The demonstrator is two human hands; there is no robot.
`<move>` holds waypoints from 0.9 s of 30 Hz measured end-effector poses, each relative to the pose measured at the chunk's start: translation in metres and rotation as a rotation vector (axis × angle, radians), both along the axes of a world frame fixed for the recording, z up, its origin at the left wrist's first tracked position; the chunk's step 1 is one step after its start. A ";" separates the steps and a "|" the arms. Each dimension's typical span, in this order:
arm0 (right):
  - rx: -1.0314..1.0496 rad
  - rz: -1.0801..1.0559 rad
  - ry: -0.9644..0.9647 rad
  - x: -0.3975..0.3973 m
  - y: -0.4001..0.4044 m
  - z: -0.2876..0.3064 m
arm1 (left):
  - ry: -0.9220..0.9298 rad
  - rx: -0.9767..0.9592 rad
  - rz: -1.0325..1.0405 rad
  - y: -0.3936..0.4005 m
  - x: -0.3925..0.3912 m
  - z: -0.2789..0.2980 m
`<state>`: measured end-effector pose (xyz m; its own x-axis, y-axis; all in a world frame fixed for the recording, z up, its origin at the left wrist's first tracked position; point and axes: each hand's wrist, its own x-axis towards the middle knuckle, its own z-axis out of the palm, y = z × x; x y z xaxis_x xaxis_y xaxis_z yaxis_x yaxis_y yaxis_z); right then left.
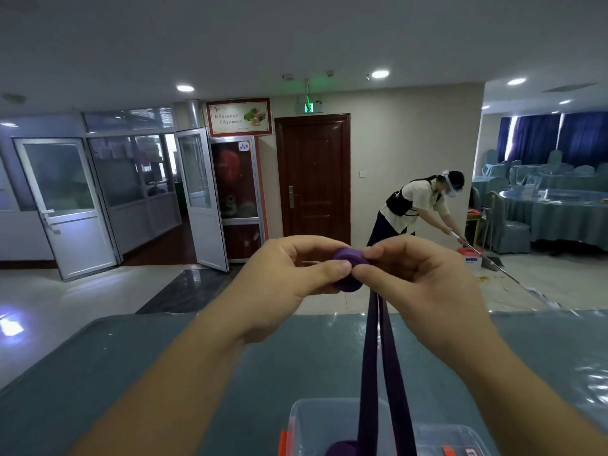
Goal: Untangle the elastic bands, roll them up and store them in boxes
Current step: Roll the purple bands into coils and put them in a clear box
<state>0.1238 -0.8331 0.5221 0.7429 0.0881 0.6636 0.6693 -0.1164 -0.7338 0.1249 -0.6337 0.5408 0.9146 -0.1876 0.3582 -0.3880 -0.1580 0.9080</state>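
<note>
Your left hand [289, 274] and right hand [418, 278] pinched a purple band roll [348, 269] between them above the tabletop [164, 373] | two loose strands [378, 373] hung into a clear box [437, 436] | another person swept beyond.

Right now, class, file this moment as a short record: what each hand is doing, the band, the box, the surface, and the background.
left hand: pinches the purple roll
right hand: pinches the same roll from the other side
elastic band: purple, partly rolled; two loose strands hang down to the box
box: clear plastic, orange clips, open; something purple shows inside
table: blue cover under glossy film
background: person bent over, sweeping the floor
</note>
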 end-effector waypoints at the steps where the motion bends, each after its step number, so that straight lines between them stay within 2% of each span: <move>1: 0.041 0.022 -0.005 -0.001 0.001 0.000 | 0.016 -0.079 -0.017 -0.002 0.000 -0.003; 3: 0.062 0.038 -0.005 -0.002 0.002 0.001 | 0.067 -0.209 -0.031 -0.005 0.000 -0.007; 5: -0.011 0.012 -0.001 -0.001 0.000 0.003 | 0.120 -0.227 -0.041 -0.005 -0.001 -0.008; 6: -0.077 0.002 0.006 0.000 -0.002 0.005 | 0.121 -0.165 -0.037 -0.003 -0.001 -0.006; 9: -0.284 -0.004 0.016 0.001 -0.008 0.009 | 0.002 0.244 0.039 0.007 -0.004 0.003; 10: -0.294 0.002 0.011 0.001 -0.007 0.010 | -0.021 0.312 0.050 0.009 -0.005 0.005; 12: -0.178 0.005 -0.004 0.001 -0.006 0.008 | -0.026 0.245 0.035 0.010 -0.005 0.006; 15: 0.006 0.016 -0.021 0.001 -0.002 0.006 | 0.094 -0.165 -0.080 0.000 -0.005 0.001; 17: 0.063 0.038 -0.004 0.001 -0.001 0.007 | 0.131 -0.294 -0.099 -0.004 -0.001 -0.003; 19: 0.015 0.035 0.012 0.002 -0.004 0.011 | 0.117 -0.239 -0.097 -0.003 0.002 -0.003; 23: -0.213 0.006 -0.018 0.000 -0.008 0.018 | 0.009 0.142 0.007 0.006 0.002 0.008; 25: -0.123 0.025 -0.041 -0.001 -0.004 0.016 | -0.009 0.086 0.017 0.005 0.002 0.009; 27: 0.008 0.048 -0.041 -0.001 0.000 0.012 | 0.037 -0.113 -0.037 -0.002 0.001 0.004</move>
<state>0.1225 -0.8331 0.5337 0.7103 0.1174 0.6940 0.7033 -0.0778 -0.7066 0.1264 -0.6360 0.5453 0.9208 -0.1824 0.3447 -0.3573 -0.0402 0.9331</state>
